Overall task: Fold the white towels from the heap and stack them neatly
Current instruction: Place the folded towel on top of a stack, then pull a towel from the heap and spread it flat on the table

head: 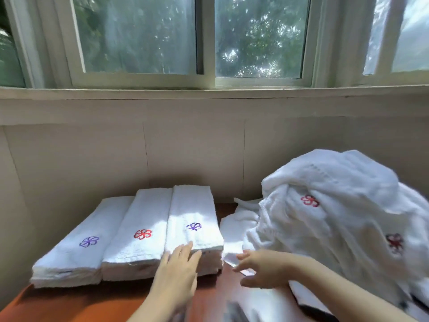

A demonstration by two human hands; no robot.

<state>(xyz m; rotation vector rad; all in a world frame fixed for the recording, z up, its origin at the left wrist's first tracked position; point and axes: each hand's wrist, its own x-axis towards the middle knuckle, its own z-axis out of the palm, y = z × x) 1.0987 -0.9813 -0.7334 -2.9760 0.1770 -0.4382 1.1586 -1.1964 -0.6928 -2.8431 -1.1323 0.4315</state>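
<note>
A heap of white towels [343,182] is seen piled loosely at the right end of a red-brown counter [69,305], rising against the wall [92,154]; a red flower emblem [310,201] is shown near its top and a second red emblem [394,242], blurred, lower on its right side. 3 stacks of folded towels are laid side by side to the left of the heap, their long sides touching, each running from the near part of the counter toward the wall; the left stack [69,256] is marked with a purple emblem, the middle stack [148,205] with a red one, the right stack [192,201] with a purple one; a strip of bare counter is left between the right stack and the heap. The left hand [178,268] is laid on the near end of the right stack, its fingers straight and close together, fingertips resting on the top towel. The right hand [257,268] is held just beside that stack at a loose towel edge [229,256] trailing from the heap, its fingers spread and partly curled; whether the cloth is pinched cannot be told through the blur. Sunlight is cast across the right stack and the heap; behind the wall's sill [209,92] a pale-framed window [209,43] is seen, with green foliage beyond the glass.
</note>
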